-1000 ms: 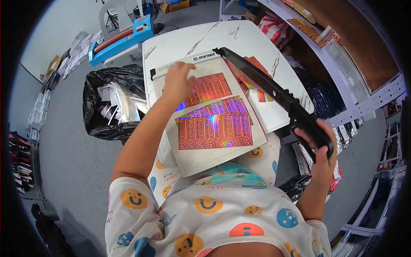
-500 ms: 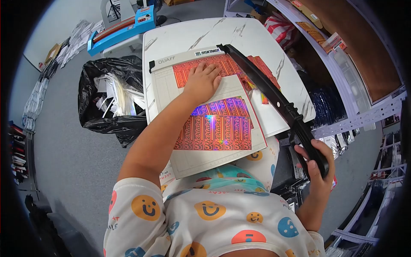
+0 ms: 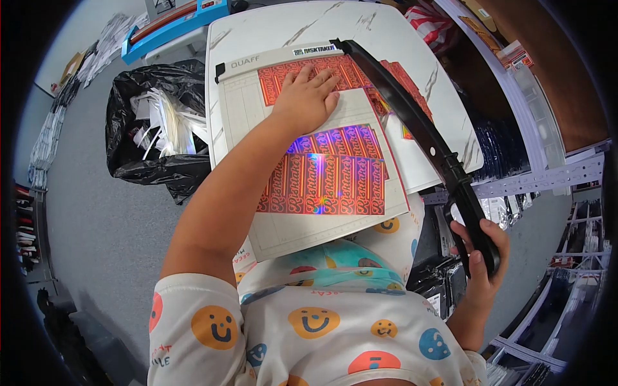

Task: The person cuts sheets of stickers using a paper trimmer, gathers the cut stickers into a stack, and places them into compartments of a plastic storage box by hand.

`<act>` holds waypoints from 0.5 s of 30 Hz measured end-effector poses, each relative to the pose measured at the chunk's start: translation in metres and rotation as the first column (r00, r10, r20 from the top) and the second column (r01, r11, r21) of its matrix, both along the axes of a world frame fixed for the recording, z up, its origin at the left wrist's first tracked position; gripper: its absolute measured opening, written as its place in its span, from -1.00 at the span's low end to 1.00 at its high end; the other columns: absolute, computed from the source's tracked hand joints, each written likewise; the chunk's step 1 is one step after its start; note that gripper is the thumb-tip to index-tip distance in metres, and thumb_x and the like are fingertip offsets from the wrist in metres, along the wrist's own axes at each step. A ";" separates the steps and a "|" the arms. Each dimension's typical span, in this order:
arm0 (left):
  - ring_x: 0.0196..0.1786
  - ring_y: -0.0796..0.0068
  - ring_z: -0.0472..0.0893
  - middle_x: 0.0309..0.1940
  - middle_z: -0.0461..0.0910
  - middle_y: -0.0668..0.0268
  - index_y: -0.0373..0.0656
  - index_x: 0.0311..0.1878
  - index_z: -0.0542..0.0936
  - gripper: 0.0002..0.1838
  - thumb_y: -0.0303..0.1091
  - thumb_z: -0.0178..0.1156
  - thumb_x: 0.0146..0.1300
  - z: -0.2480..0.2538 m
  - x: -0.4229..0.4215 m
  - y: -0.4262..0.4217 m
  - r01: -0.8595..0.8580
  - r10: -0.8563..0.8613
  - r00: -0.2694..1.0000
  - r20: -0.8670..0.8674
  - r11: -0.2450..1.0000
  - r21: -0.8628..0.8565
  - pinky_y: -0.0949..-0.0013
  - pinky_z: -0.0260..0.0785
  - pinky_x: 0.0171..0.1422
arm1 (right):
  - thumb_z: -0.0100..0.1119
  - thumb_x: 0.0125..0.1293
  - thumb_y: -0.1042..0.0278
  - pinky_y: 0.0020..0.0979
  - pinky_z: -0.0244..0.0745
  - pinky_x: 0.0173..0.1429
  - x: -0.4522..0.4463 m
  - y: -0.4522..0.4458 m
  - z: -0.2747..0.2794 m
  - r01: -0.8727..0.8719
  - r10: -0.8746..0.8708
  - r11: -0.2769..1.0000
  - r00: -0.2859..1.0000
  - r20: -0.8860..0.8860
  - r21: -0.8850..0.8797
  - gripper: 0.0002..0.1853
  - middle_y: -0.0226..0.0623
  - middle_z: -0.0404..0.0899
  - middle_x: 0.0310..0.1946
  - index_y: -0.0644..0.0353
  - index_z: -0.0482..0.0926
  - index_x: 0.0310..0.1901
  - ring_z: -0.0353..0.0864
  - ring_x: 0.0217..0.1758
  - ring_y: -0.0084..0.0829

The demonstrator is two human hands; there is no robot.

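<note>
My left hand (image 3: 306, 100) lies flat with fingers spread on a shiny red-orange printed sheet (image 3: 347, 72) near the top of a paper cutter's board (image 3: 302, 238). The cutter's long black blade arm (image 3: 412, 112) is swung out to the right, away from the board's edge. My right hand (image 3: 484, 257) is wrapped round the handle at its lower end. Lower on the board, below my left wrist, several holographic printed sheets (image 3: 335, 186) lie overlapping, partly hidden by my forearm. More printed pieces (image 3: 407, 83) lie on the table beyond the blade arm.
The board rests on a white marbled table (image 3: 270, 29) and overhangs its near edge above my lap. At left stands a black bin bag (image 3: 125, 145) holding white paper strips (image 3: 170, 122). A blue machine (image 3: 170, 29) is behind it. Metal shelving (image 3: 541, 174) runs along the right.
The view has shifted, so the table and cutter sit higher in the picture. My left hand stays flat on the sheet, and my right hand keeps its hold on the handle, the blade arm still raised.
</note>
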State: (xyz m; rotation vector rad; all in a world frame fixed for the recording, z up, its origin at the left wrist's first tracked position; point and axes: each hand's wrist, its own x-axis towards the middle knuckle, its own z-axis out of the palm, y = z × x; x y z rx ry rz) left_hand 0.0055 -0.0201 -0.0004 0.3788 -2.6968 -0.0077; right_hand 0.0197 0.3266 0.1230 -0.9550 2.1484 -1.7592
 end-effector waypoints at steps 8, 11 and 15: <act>0.27 0.21 0.11 0.20 0.21 0.33 0.01 0.16 0.29 -0.53 -0.09 -0.27 0.21 0.001 0.000 0.003 -0.019 0.019 1.000 -0.004 0.997 -0.070 0.05 -0.09 0.28 | 0.03 0.18 0.24 -0.49 0.44 -0.20 -0.001 0.002 -0.004 -0.011 0.011 1.000 1.000 -0.016 0.000 -0.59 -0.04 0.39 -0.11 0.26 0.26 0.00 0.50 -0.06 -0.23; 0.25 0.22 0.16 0.17 0.23 0.30 -0.01 0.13 0.31 -0.55 -0.11 -0.19 0.18 0.005 0.001 0.004 -0.038 0.034 0.999 -0.037 0.995 -0.096 0.04 -0.04 0.26 | 0.05 0.17 0.22 -0.47 0.44 -0.20 0.000 0.001 -0.004 0.007 -0.007 1.000 1.000 -0.007 -0.001 -0.58 -0.08 0.39 -0.11 0.26 0.27 0.00 0.50 -0.07 -0.23; 0.24 0.27 0.18 0.15 0.26 0.28 -0.05 0.10 0.33 -0.56 -0.13 -0.18 0.17 0.006 0.002 0.004 -0.042 0.042 0.999 -0.012 0.998 -0.042 0.03 -0.03 0.25 | 0.07 0.15 0.19 -0.47 0.44 -0.19 0.000 0.001 -0.004 0.028 -0.028 1.000 1.000 -0.008 0.008 -0.56 -0.10 0.39 -0.13 0.25 0.27 -0.01 0.50 -0.07 -0.23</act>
